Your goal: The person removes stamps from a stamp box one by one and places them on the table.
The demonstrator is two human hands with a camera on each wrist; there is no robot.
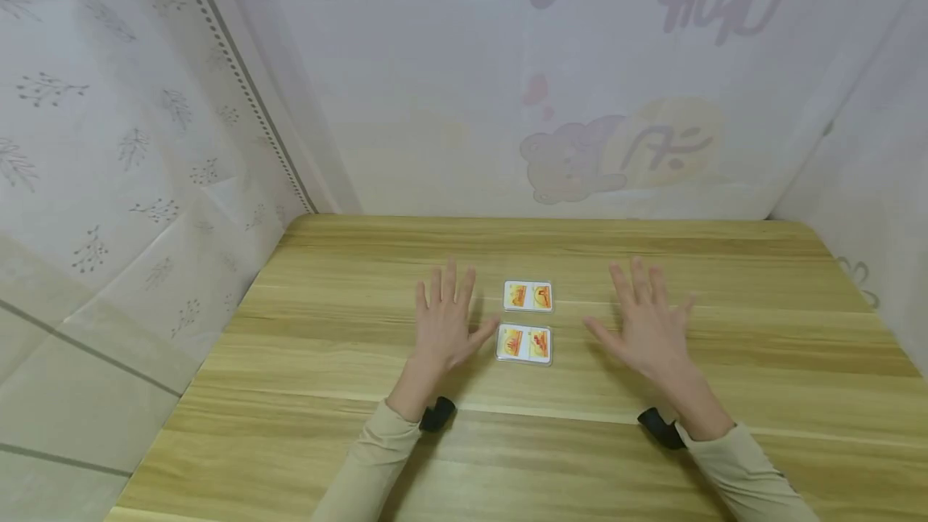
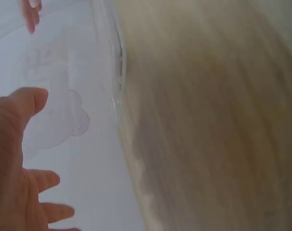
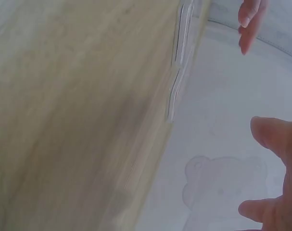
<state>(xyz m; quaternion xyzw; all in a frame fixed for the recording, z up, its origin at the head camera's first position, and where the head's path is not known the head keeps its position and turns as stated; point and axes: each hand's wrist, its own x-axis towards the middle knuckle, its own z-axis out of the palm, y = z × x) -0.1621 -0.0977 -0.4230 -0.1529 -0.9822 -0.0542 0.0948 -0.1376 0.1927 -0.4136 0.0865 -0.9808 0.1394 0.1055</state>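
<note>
Two clear flat cases with picture cards lie one behind the other on the wooden table. The far case (image 1: 528, 296) and the near case (image 1: 524, 344) each show two orange and yellow pictures on white. To their left my left hand (image 1: 444, 329) is held with fingers spread, its thumb tip close to the near case's left edge. On the other side my right hand (image 1: 650, 333) hovers with fingers spread, a little apart from both cases. Neither hand holds anything. From the side, the cases (image 3: 183, 33) look thin and transparent in the right wrist view.
The wooden table (image 1: 304, 361) reaches back to a pale curtain (image 1: 435, 103) with a printed bear and lettering. Another curtain (image 1: 145, 143) with plant sprigs hangs at the left. Black wrist devices (image 1: 438, 415) sit below both hands.
</note>
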